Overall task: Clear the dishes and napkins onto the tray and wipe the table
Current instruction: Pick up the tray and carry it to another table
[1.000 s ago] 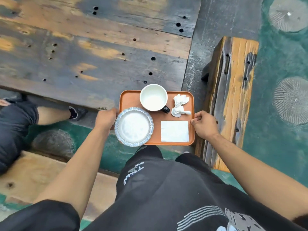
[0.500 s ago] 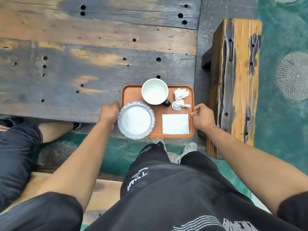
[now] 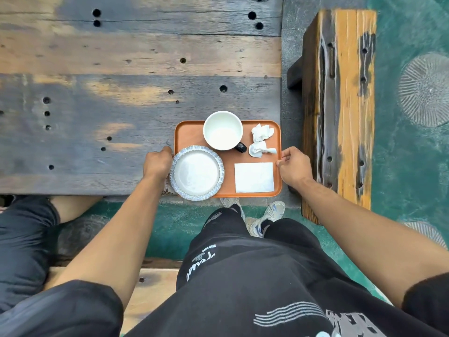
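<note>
An orange tray point(image 3: 190, 135) sits at the near right corner of the dark wooden table point(image 3: 121, 105). On it are a blue-rimmed plate point(image 3: 196, 172), a white mug point(image 3: 222, 131) with a dark handle, two crumpled napkins point(image 3: 261, 141) and a flat white napkin point(image 3: 254, 177). My left hand point(image 3: 156, 164) grips the tray's left edge, partly behind the plate. My right hand point(image 3: 294, 166) pinches the tray's right edge.
A worn wooden bench point(image 3: 340, 105) stands just right of the table. Another person's bare leg and dark shorts point(image 3: 26, 239) are at the left, on a bench point(image 3: 150, 288) under me. My feet point(image 3: 264, 215) stand on the green floor.
The tray has moved forward with both hands, from hanging off the near edge to lying over the table's corner. The view has shifted with it.
</note>
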`<action>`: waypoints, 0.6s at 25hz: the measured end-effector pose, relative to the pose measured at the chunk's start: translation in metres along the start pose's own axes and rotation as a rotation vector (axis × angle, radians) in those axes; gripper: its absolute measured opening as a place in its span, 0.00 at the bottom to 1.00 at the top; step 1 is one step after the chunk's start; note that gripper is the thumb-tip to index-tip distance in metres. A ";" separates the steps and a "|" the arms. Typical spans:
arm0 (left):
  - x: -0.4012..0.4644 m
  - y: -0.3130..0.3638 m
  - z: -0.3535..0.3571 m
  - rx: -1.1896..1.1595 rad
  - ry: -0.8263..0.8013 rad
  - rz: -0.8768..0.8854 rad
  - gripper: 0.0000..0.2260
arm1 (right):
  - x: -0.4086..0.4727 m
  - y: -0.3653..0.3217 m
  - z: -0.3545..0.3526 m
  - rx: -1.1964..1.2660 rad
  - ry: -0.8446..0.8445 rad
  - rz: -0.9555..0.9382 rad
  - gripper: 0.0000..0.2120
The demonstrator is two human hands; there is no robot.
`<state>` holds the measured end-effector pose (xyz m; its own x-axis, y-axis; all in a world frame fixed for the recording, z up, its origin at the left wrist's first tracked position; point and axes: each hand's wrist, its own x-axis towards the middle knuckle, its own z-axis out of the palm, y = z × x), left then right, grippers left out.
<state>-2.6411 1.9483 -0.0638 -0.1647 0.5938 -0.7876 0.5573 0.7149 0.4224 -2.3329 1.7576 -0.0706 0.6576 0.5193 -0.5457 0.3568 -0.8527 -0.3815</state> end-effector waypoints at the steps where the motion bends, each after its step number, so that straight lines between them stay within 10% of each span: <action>1: 0.000 0.001 0.001 0.004 -0.002 -0.001 0.17 | 0.000 0.001 0.001 0.002 0.002 0.001 0.03; 15: 0.018 0.003 0.000 -0.020 0.006 -0.026 0.16 | 0.004 -0.006 0.012 0.010 0.018 0.022 0.02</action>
<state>-2.6429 1.9615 -0.0769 -0.1838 0.5770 -0.7958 0.5360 0.7374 0.4109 -2.3405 1.7659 -0.0799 0.6775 0.4989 -0.5404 0.3356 -0.8635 -0.3765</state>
